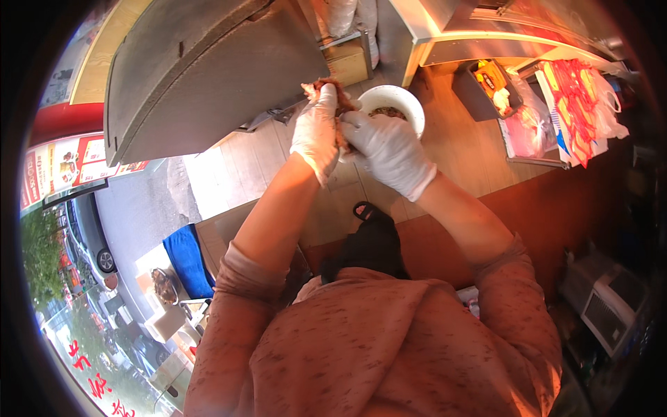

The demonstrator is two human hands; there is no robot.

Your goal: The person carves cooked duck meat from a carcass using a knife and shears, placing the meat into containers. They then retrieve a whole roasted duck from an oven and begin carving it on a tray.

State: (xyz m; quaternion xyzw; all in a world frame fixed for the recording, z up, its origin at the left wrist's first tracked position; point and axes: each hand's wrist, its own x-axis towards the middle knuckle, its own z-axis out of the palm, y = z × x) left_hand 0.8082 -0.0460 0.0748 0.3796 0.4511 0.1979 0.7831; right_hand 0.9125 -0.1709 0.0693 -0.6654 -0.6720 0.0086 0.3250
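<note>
A ragged reddish-brown piece of food point(324, 83), apparently meat, is gripped in my left hand point(315, 130), which wears a thin white glove. My right hand point(388, 143), gloved the same way, is curled against its right side with the fingers closed on it. Part of the piece lies hidden between the two hands. Just beyond my right hand is a white round bowl point(411, 99), partly covered by that hand. Dark, chopped-looking contents point(388, 112) show inside it.
A large dark grey panel point(219, 88) rises at the upper left. At the upper right are a dark bin point(474, 91) and red and white plastic bags point(573, 104). Wood-look flooring point(469, 156) lies below. A blue cloth point(187, 255) hangs at left, near a window with red lettering point(99, 385).
</note>
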